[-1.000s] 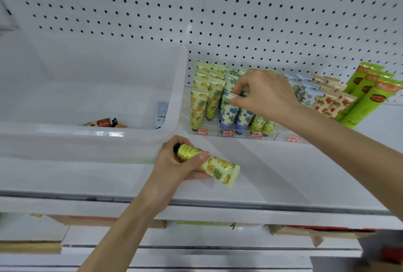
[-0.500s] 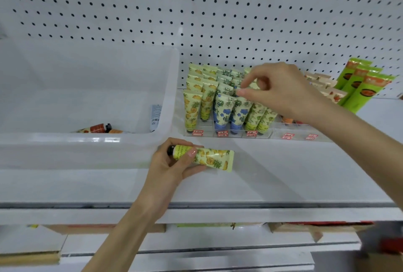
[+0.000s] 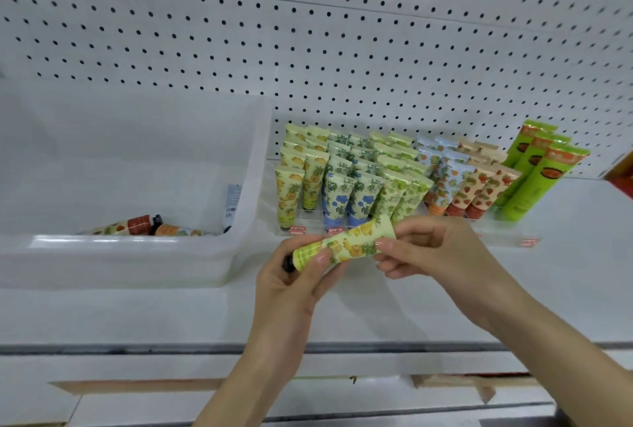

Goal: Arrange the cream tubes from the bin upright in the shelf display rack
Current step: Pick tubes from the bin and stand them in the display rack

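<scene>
1. Grip: the left hand [image 3: 291, 289] is wrapped round the cap end of the pineapple tube [image 3: 346, 243], thumb across its body. The right hand [image 3: 438, 255] pinches the crimped end. The tube hangs nearly level above the front of the shelf [image 3: 137, 317], cap toward 8 o'clock. If both hands loosen at once during the handover, it could drop and roll off the front edge.
2. Turning: racked tubes stand cap down. Unless this one is swung upright first, it would probably go in the wrong way up or tip over.
3. Display rack [image 3: 496, 231], at 12 o'clock from the hands: the pineapple column [image 3: 289, 193] sits at its 9 o'clock end, tightly packed and leaning back. A finger brushing the front tube could topple its neighbours. I cannot tell whether a slot is free there.
4. Bin [image 3: 120, 245], at 9 o'clock: its wall stands just beside that column, so a wrist may catch it. The loose tubes [image 3: 137, 224] lying inside are not yet racked.
5. Tall green tubes [image 3: 537, 170], at 2 o'clock: leaning, but well apart from the target lane, so little risk.
</scene>
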`<action>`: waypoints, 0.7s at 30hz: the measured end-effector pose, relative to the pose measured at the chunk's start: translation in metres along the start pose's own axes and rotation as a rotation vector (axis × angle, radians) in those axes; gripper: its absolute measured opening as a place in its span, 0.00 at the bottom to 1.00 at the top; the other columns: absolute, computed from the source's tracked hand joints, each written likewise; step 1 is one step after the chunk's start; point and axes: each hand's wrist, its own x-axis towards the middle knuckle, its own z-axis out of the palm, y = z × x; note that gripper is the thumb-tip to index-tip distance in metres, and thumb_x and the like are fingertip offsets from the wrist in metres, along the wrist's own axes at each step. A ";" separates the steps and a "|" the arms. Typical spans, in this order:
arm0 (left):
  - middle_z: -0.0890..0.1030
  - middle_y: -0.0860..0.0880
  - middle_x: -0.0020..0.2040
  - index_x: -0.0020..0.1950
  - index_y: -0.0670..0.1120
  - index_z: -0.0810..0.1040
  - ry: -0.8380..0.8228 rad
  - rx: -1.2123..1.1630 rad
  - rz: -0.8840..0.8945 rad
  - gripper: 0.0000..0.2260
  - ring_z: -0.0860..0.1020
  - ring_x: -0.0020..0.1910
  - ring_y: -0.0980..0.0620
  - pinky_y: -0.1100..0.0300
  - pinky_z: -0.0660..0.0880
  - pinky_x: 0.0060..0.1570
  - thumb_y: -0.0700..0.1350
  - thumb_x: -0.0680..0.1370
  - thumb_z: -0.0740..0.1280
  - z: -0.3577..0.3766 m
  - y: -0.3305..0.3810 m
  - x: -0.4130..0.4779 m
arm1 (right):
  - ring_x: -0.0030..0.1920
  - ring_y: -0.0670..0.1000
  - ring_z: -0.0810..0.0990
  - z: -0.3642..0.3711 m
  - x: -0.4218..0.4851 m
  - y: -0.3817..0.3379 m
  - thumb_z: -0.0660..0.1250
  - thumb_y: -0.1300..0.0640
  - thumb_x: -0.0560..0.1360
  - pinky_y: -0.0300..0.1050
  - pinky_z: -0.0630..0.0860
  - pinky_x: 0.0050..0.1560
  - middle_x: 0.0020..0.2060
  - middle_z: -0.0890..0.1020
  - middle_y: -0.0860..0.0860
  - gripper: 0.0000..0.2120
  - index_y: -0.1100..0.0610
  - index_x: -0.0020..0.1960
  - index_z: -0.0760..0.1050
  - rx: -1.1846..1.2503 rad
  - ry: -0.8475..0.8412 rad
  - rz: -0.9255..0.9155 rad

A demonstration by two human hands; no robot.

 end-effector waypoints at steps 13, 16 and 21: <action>0.64 0.49 0.74 0.76 0.47 0.59 0.108 1.245 0.254 0.38 0.61 0.74 0.52 0.54 0.59 0.73 0.66 0.71 0.55 -0.040 0.009 0.024 | 0.30 0.47 0.83 0.015 0.045 -0.050 0.70 0.60 0.73 0.38 0.80 0.34 0.30 0.83 0.53 0.05 0.56 0.39 0.81 -0.416 0.122 -0.336; 0.60 0.47 0.76 0.77 0.45 0.54 0.091 1.337 0.236 0.42 0.56 0.76 0.51 0.59 0.52 0.73 0.67 0.70 0.57 -0.042 0.007 0.038 | 0.29 0.45 0.82 0.023 0.061 -0.053 0.70 0.59 0.74 0.41 0.81 0.36 0.29 0.82 0.51 0.05 0.54 0.39 0.80 -0.524 0.124 -0.356; 0.66 0.49 0.73 0.76 0.46 0.59 0.067 1.446 0.271 0.46 0.61 0.73 0.50 0.59 0.55 0.72 0.77 0.67 0.52 -0.048 -0.005 0.048 | 0.29 0.43 0.82 0.031 0.075 -0.047 0.69 0.57 0.75 0.46 0.82 0.39 0.29 0.82 0.50 0.06 0.55 0.40 0.80 -0.615 0.151 -0.354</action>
